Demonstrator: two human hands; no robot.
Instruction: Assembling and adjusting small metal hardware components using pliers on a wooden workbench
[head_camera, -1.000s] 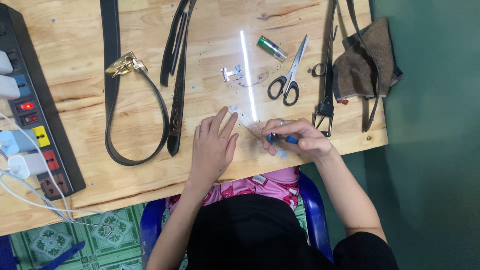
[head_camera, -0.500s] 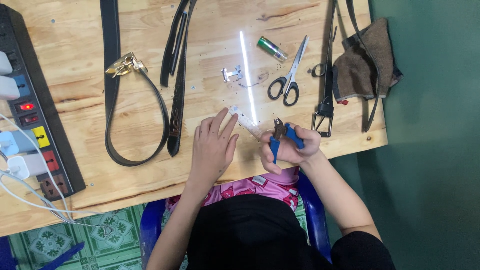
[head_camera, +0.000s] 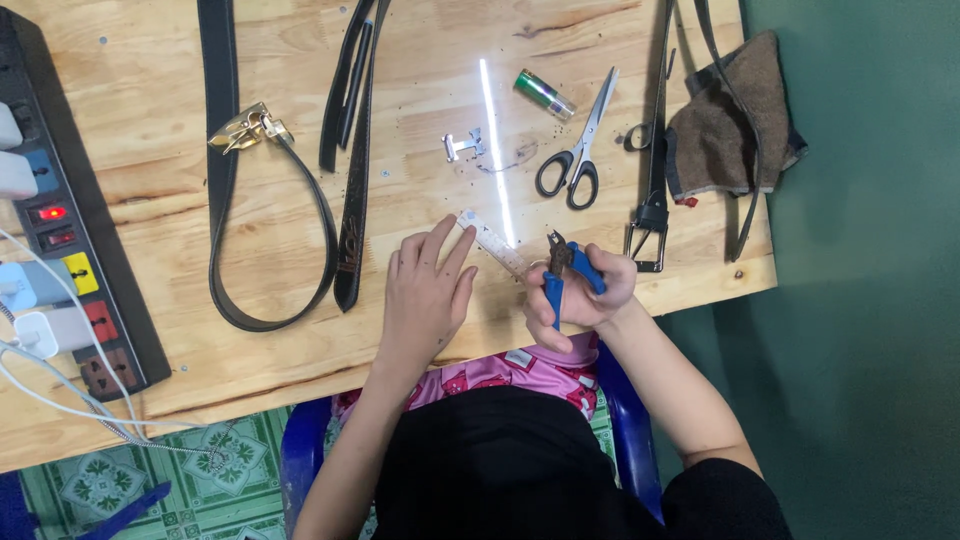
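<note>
A pair of small blue-handled pliers (head_camera: 562, 272) is clamped in the right hand (head_camera: 585, 295), the fingers wrapped round both handles and the dark metal nose pointing up toward a narrow clear plastic strip (head_camera: 490, 242) that lies flat on the worktop (head_camera: 420, 110). The left hand (head_camera: 428, 292) is laid flat and open, fingers spread, with the fingertips pressed at the near end of the strip. The strip is judged light, thin and somewhat stiff, likely to skate on the smooth wood unless pinned, and best held down at its end or pinched by its long edges. The pliers are judged compact and rigid, taken firmly by the padded handles. The worktop is pale varnished wood with a glare line across it, carrying black belts (head_camera: 345, 160), a brass buckle (head_camera: 245, 128), scissors (head_camera: 580, 150), a green cylinder (head_camera: 545, 93), a small metal clasp (head_camera: 462, 146), a brown cloth (head_camera: 725, 120) and a power strip (head_camera: 60, 220) at the left. Beyond the right edge a green wall is seen; below, patterned floor tiles and a blue chair (head_camera: 300, 450).
</note>
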